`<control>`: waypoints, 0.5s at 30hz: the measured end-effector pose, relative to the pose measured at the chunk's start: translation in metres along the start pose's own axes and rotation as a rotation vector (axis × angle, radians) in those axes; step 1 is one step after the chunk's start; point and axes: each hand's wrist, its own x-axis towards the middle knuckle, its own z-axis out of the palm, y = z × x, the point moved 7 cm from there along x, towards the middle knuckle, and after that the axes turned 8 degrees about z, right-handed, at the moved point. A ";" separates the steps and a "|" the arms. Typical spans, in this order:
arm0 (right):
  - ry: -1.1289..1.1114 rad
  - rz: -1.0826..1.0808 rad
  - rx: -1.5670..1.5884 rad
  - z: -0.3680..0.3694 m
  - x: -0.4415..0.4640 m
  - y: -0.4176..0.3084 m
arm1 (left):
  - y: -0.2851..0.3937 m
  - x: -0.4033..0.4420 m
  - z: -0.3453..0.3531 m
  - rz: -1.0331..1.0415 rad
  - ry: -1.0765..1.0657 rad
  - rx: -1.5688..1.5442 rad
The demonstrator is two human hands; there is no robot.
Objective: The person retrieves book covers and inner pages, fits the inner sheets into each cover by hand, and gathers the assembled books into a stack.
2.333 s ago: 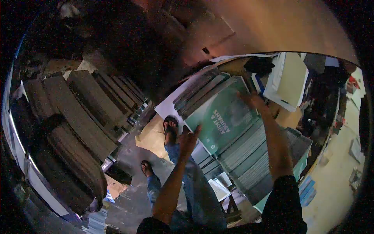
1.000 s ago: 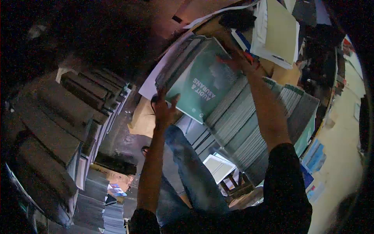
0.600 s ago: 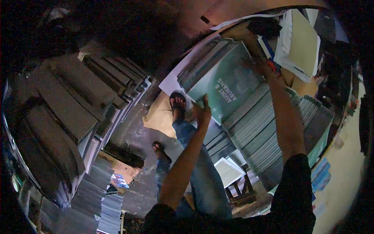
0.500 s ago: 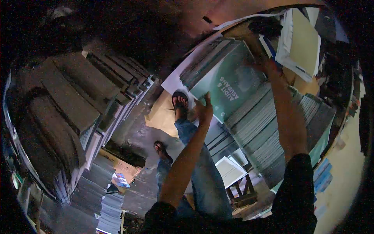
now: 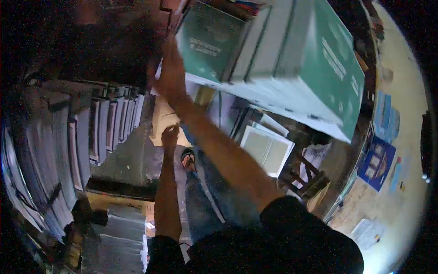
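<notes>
A stack of green-covered books (image 5: 210,45) lies at the top middle, with pale lettering on the top cover. My right hand (image 5: 172,75) is at the left edge of this stack, its fingers stretched upward along the side and partly blurred. Whether the palm presses on the books, I cannot tell. More green books (image 5: 331,64) stand in a thick row to the right, their pale page edges facing me. Lower down, my left hand (image 5: 170,135) hangs over the brown paper on the floor, fingers loosely bent and nothing visible in them.
Rows of stacked books (image 5: 121,118) line the left side, with more piles (image 5: 121,237) at the lower left. Brown paper (image 5: 162,119) lies by my feet. Pale sheets (image 5: 267,148) rest near a dark wooden frame (image 5: 305,176). A blue booklet (image 5: 376,163) is on the right-hand table (image 5: 353,201).
My view has turned, so the green books now sit higher in the frame. My right hand has gone from the far side of the green book to its left edge. My left hand has drawn away from the books.
</notes>
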 end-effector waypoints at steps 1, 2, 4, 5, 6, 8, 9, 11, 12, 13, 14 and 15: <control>-0.021 0.046 0.002 -0.013 -0.052 -0.011 | -0.009 -0.032 -0.003 -0.249 -0.085 -0.205; -0.128 0.065 0.000 -0.037 -0.107 -0.014 | -0.046 -0.076 0.031 -0.206 -0.188 -0.179; -0.381 0.284 0.049 -0.083 -0.213 -0.002 | -0.066 -0.191 0.042 0.501 0.088 0.536; -0.498 0.388 -0.074 -0.126 -0.254 0.003 | -0.047 -0.231 0.029 0.635 -0.021 0.971; -0.539 0.513 -0.011 -0.169 -0.282 0.011 | -0.054 -0.257 0.016 0.460 -0.189 0.724; -0.369 0.606 -0.071 -0.261 -0.330 0.023 | -0.074 -0.307 0.001 -0.135 -0.406 0.214; -0.272 0.714 -0.049 -0.302 -0.353 0.035 | -0.076 -0.333 -0.007 -0.352 -0.456 0.108; -0.275 0.756 -0.123 -0.374 -0.403 0.078 | -0.071 -0.359 -0.015 -0.518 -0.507 0.035; -0.228 0.743 -0.227 -0.405 -0.427 0.098 | -0.065 -0.361 -0.016 -0.532 -0.515 0.018; -0.181 0.730 -0.333 -0.433 -0.448 0.119 | -0.059 -0.359 -0.016 -0.557 -0.523 -0.007; -0.111 0.792 -0.484 -0.460 -0.465 0.142 | -0.049 -0.351 -0.013 -0.557 -0.530 -0.038; -0.068 0.824 -0.551 -0.480 -0.480 0.167 | -0.038 -0.340 -0.009 -0.545 -0.535 -0.067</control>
